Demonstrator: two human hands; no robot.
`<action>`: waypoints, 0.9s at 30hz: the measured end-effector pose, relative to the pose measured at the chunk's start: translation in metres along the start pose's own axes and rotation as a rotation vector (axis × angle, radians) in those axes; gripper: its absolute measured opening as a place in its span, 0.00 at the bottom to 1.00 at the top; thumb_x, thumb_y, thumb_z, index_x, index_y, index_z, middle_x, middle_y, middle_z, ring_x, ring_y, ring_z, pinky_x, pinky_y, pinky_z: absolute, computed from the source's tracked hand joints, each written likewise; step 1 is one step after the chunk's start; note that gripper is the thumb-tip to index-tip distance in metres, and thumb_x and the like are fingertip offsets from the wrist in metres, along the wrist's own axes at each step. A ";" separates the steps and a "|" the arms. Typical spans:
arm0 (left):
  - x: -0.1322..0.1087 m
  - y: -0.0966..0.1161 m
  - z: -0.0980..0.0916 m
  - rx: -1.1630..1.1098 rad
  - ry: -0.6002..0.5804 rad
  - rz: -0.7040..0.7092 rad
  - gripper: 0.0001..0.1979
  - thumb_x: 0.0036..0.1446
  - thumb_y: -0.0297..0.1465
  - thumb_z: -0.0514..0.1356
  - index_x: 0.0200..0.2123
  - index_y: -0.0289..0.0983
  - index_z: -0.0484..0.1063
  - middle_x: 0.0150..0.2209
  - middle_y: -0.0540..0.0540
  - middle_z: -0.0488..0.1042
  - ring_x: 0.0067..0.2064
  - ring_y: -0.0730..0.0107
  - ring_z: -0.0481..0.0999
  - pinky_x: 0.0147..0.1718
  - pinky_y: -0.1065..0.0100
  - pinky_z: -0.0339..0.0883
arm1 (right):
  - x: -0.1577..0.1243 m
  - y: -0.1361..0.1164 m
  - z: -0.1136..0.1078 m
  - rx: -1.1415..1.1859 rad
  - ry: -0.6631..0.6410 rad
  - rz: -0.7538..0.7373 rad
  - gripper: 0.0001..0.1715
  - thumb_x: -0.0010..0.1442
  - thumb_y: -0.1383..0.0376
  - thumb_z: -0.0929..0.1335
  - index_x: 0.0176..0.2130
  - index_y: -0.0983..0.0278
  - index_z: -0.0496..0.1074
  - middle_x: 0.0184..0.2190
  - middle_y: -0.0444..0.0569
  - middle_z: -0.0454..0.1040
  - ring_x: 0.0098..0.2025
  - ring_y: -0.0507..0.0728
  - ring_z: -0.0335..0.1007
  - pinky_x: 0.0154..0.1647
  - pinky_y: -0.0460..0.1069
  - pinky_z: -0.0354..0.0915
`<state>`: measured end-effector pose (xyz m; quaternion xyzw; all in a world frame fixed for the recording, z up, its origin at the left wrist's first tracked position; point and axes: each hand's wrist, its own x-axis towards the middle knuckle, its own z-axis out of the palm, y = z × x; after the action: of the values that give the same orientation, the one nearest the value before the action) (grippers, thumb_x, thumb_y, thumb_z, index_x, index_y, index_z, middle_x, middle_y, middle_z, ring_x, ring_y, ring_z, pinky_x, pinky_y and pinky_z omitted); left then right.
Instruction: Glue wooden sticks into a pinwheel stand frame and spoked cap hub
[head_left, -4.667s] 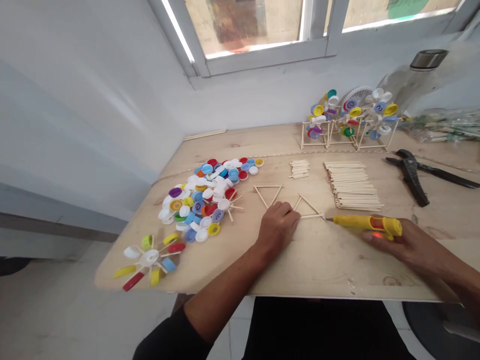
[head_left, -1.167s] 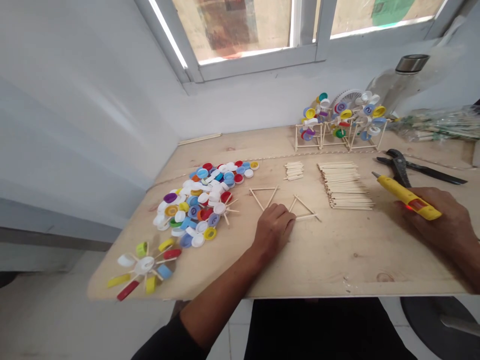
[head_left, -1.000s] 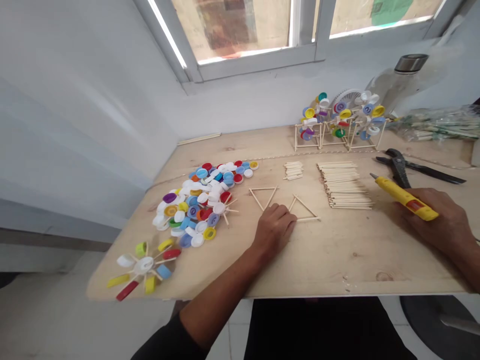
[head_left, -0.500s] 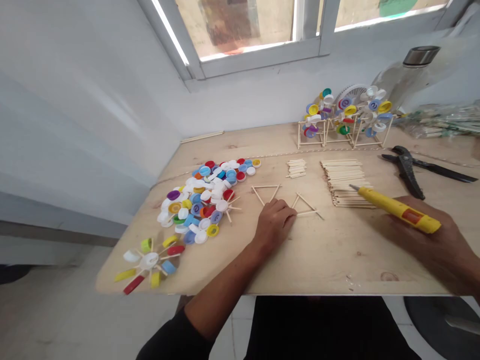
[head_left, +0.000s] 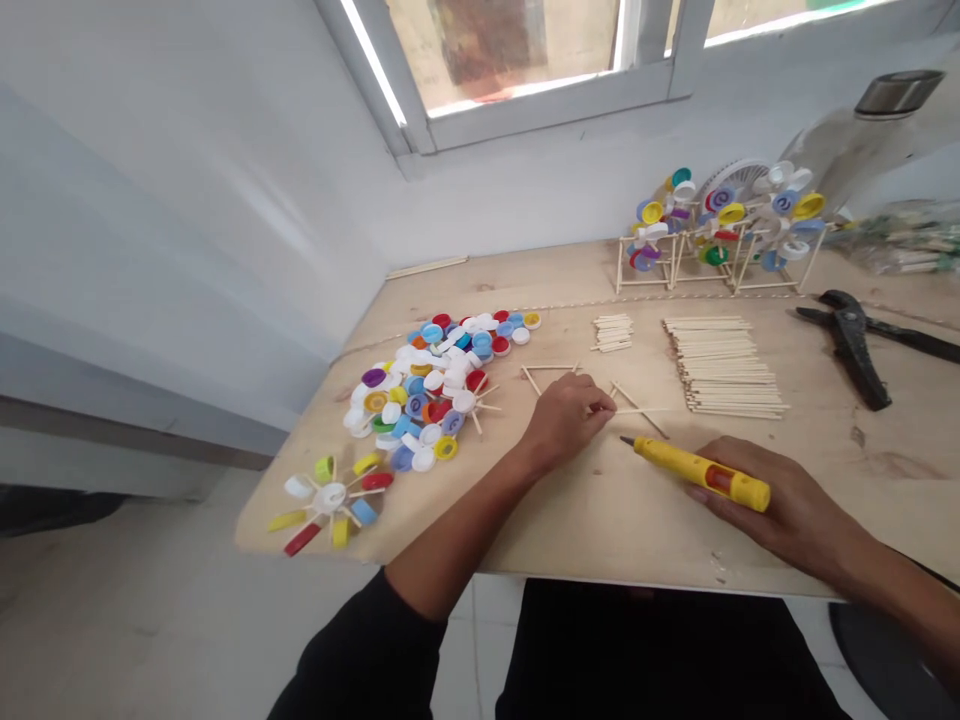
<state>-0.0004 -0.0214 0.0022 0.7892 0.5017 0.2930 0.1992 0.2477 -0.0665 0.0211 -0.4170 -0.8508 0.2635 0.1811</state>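
Note:
My left hand (head_left: 568, 420) rests low over the table with its fingertips pinched on one end of a thin wooden stick (head_left: 643, 410). That stick crosses another slanted stick (head_left: 646, 417); the hand covers part of this small figure. Just left of my fingers lies a triangle of sticks (head_left: 550, 367), partly hidden by the hand. My right hand (head_left: 780, 500) is wrapped round a yellow glue gun (head_left: 697, 472), its dark nozzle pointing left, a short way below the crossed sticks and apart from them.
Bottle caps (head_left: 420, 405) lie heaped on the left, near a cap-tipped stick wheel (head_left: 330, 498). Long sticks (head_left: 724, 367) and short sticks (head_left: 613, 332) form two piles. Behind stand stick frames with cap wheels (head_left: 720, 230) and a bottle (head_left: 847, 150). Black-handled pliers (head_left: 855, 350) lie right.
My right hand has brought the glue gun left and nearer, from over the long-stick pile to beside the crossed sticks. My left fingers have shifted onto the stick's end. The view has swung slightly left.

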 end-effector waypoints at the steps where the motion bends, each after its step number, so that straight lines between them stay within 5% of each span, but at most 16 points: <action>1: 0.003 0.000 0.001 0.017 -0.014 0.016 0.05 0.52 0.24 0.60 0.28 0.37 0.76 0.28 0.48 0.74 0.35 0.69 0.71 0.36 0.69 0.65 | 0.001 -0.001 0.002 -0.003 -0.008 -0.002 0.12 0.61 0.54 0.62 0.34 0.60 0.65 0.32 0.48 0.71 0.32 0.55 0.66 0.32 0.49 0.64; 27: 0.015 -0.017 0.009 0.105 -0.148 0.058 0.06 0.52 0.26 0.60 0.28 0.39 0.78 0.30 0.48 0.76 0.37 0.66 0.71 0.39 0.65 0.62 | 0.016 -0.019 0.015 0.023 -0.104 0.049 0.12 0.62 0.55 0.61 0.33 0.60 0.65 0.30 0.47 0.71 0.30 0.54 0.66 0.30 0.49 0.63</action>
<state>-0.0014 -0.0007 -0.0111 0.8321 0.4772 0.2130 0.1856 0.2188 -0.0673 0.0218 -0.4212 -0.8457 0.2989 0.1347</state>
